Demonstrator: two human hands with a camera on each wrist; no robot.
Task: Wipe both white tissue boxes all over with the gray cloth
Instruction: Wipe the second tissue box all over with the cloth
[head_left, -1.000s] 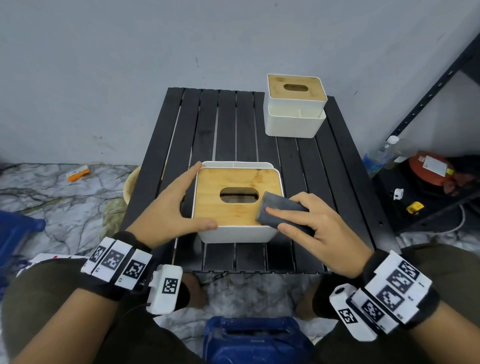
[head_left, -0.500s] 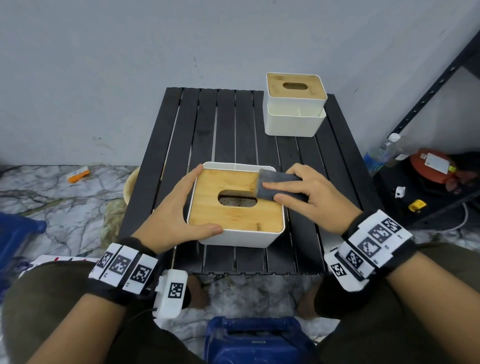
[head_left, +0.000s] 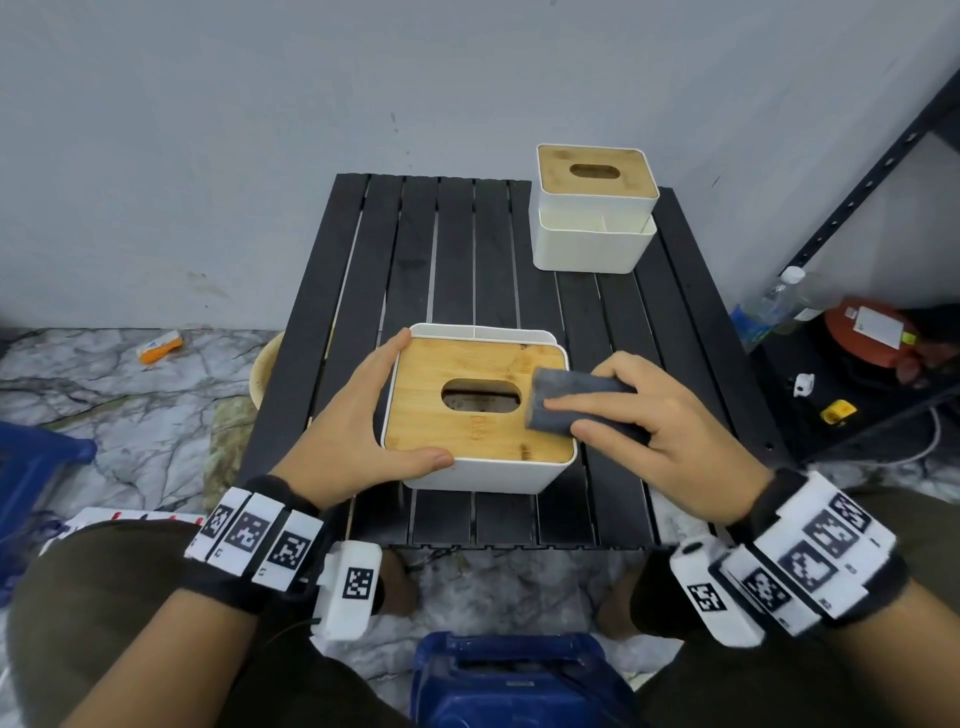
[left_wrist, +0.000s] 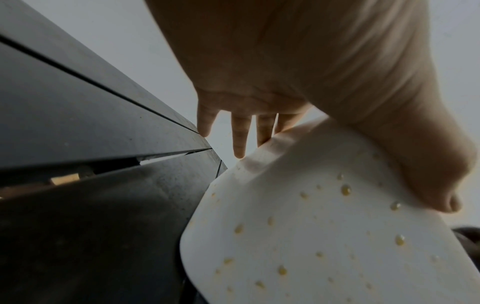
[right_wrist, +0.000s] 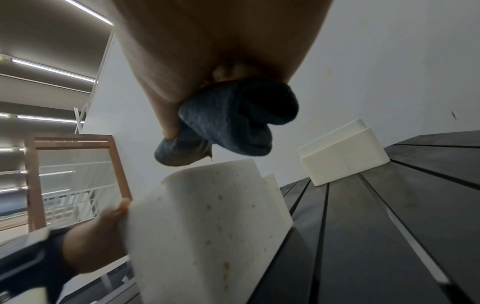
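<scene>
Near tissue box (head_left: 483, 475): left hand (head_left: 353, 441), straight-fingered, still braces it; right hand (head_left: 670, 441) pinches gray cloth (head_left: 566, 402), shifted on lid (head_left: 431, 421) from 1 to 3 o'clock.

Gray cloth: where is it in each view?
Head: gray cloth right of centre, on the near tissue box's wooden lid, under the right hand.
Left wrist: not in view.
Right wrist: gray cloth upper centre, bunched in the hand.
Shared landmark: the near tissue box's white wall.
</scene>
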